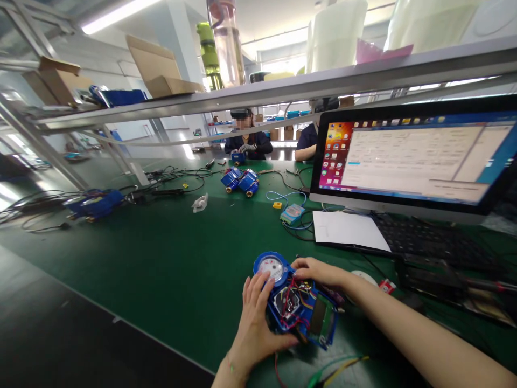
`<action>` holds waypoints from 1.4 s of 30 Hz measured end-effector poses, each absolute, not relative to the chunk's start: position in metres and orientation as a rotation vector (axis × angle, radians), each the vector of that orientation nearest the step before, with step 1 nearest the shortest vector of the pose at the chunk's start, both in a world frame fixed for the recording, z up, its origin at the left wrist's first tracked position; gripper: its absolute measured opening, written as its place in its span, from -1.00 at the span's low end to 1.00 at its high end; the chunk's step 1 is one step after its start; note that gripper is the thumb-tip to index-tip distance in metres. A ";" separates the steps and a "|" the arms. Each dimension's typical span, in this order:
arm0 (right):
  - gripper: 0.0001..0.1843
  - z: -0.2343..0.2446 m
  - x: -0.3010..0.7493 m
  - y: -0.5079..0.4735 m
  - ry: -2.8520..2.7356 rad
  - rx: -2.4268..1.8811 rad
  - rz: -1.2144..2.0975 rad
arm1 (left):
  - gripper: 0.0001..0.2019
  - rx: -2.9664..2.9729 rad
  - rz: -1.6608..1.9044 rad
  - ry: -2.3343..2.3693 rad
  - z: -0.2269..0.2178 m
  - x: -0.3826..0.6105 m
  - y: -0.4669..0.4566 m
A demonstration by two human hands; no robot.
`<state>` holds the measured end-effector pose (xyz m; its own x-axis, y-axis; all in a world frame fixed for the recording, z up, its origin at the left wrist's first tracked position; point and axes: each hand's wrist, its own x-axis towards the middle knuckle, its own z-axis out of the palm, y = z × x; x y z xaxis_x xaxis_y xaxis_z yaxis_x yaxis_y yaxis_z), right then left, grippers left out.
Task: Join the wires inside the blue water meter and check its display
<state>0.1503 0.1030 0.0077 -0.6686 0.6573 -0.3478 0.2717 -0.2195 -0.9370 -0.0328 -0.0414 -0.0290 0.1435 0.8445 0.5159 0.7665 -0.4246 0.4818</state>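
Left hand (pixel 254 323) and right hand (pixel 313 271) both grip the opened blue meter (pixel 287 308), here on the green surface (pixel 173 264); print on its dial (pixel 276 267) and the monitor (pixel 412 156) too small to read!

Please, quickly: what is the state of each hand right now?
Left hand: spread, holding the blue, round-dialled plastic meter.
Right hand: partly curled at the meter's far side; whether it grips cannot be told.
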 end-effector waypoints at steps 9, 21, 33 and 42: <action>0.14 0.000 0.207 -0.003 -2.195 -1.185 0.943 | -0.09 2.283 1.297 1.686 -0.040 -0.027 -0.040; -0.25 0.062 0.162 0.022 -1.758 -1.355 1.136 | 0.03 2.188 1.475 1.715 -0.041 -0.013 -0.039; -0.20 0.055 0.133 0.034 -1.224 -1.197 1.550 | 0.01 2.117 1.463 1.683 -0.041 -0.017 -0.041; -0.26 0.057 0.136 0.045 -1.179 -1.203 1.646 | -0.64 1.887 1.193 2.050 0.019 -0.013 -0.018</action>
<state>0.1357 0.0451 0.0566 -0.2612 0.9312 -0.2545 -0.0583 -0.2783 -0.9587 -0.0131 -0.0184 0.0188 -0.2209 0.8830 0.4141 0.7963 -0.0818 0.5993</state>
